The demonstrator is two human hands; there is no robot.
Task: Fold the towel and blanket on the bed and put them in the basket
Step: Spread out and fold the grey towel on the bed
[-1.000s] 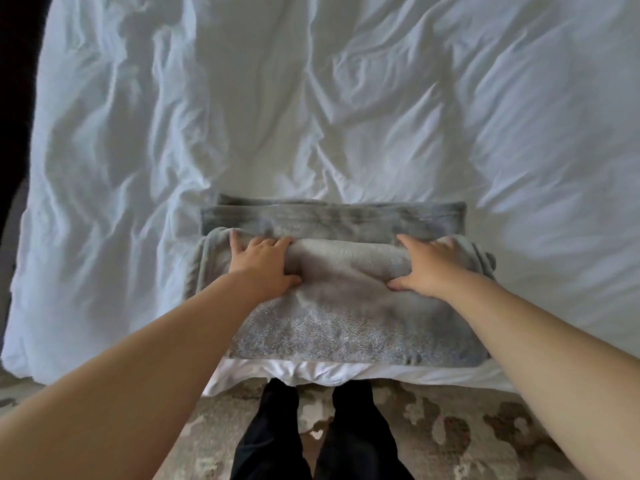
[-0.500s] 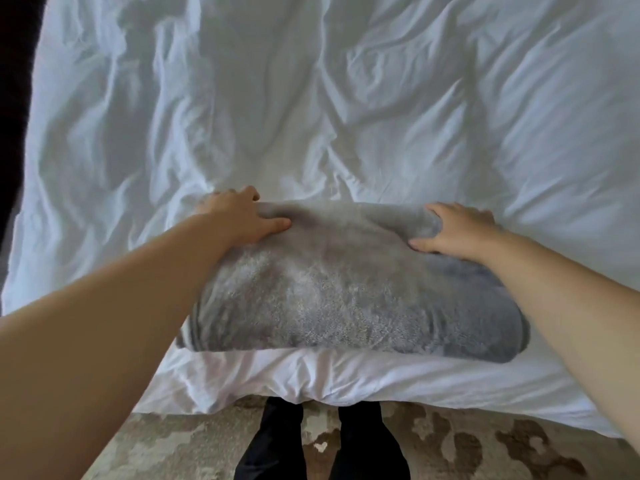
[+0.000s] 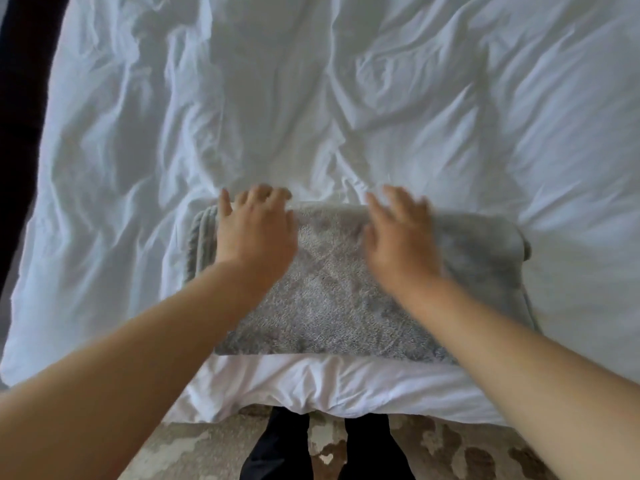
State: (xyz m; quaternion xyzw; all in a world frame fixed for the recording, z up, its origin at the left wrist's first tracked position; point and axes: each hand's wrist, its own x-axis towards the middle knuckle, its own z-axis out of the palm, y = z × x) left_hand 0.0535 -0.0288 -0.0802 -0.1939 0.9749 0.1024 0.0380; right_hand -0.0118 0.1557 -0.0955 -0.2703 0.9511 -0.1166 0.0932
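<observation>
Grey folded blanket (image 3: 332,299), one, under left hand (image 3: 254,233) and right hand (image 3: 398,239).

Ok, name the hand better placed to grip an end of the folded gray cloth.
Left, probably: the left hand lies at the left end of the gray cloth; the right hand sits near its middle.

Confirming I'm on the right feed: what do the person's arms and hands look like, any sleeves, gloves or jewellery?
The left arm and right arm are bare to the frame edge, no sleeves. The left hand and right hand wear no gloves; no watch or bracelet shows. The fingers are blurred, so rings cannot be ruled out.
</observation>
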